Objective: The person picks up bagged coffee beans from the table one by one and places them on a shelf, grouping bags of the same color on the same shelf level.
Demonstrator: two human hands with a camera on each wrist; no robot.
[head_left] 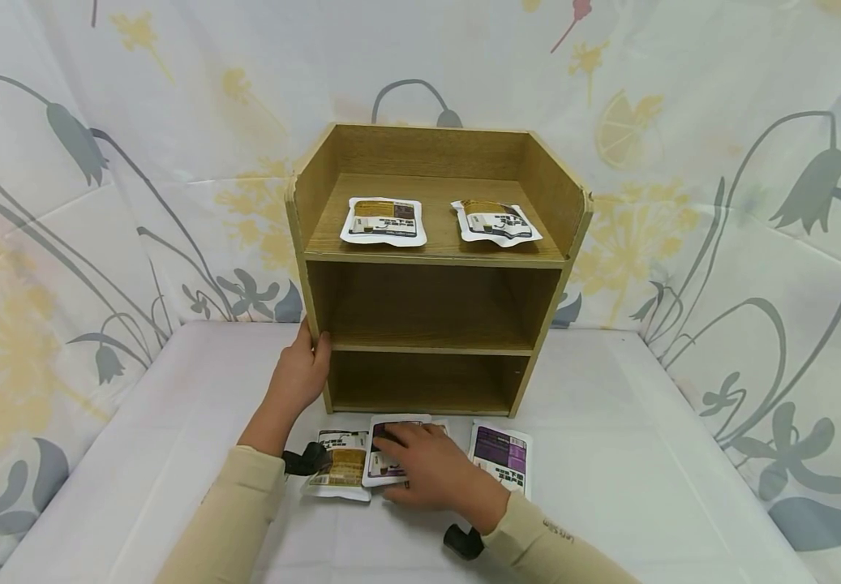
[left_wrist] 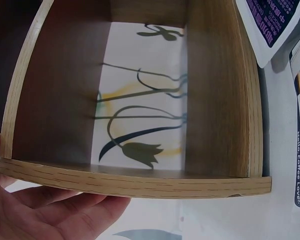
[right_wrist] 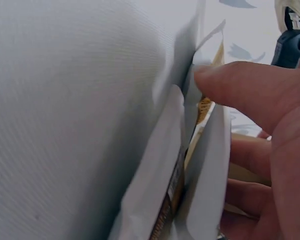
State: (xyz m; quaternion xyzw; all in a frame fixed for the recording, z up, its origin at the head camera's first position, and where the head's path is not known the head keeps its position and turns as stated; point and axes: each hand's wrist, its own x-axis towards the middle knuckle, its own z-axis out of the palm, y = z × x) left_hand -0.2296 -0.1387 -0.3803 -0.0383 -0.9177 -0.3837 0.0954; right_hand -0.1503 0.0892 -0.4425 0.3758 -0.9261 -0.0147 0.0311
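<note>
My left hand (head_left: pixel 302 369) grips the left side panel of a small wooden shelf (head_left: pixel 431 351), thumb at the front edge. In the left wrist view its fingers (left_wrist: pixel 90 212) curl under that panel. My right hand (head_left: pixel 435 466) reaches over a purple-labelled coffee packet (head_left: pixel 384 466) in front of the shelf, pinching it between thumb and fingers. That packet overlaps a brown-labelled coffee packet (head_left: pixel 341 466) on its left. In the right wrist view the thumb (right_wrist: pixel 230 82) lies across the packet edges, with the other fingers behind a white packet face (right_wrist: pixel 210 175).
Two brown-labelled packets, one left (head_left: pixel 384 221) and one right (head_left: pixel 496 222), lie on the shelf's top tier. Another purple-labelled packet (head_left: pixel 502 456) lies right of my right hand. The white table (head_left: pixel 610 487) meets a flower-patterned cloth (head_left: pixel 194 203) behind the shelf.
</note>
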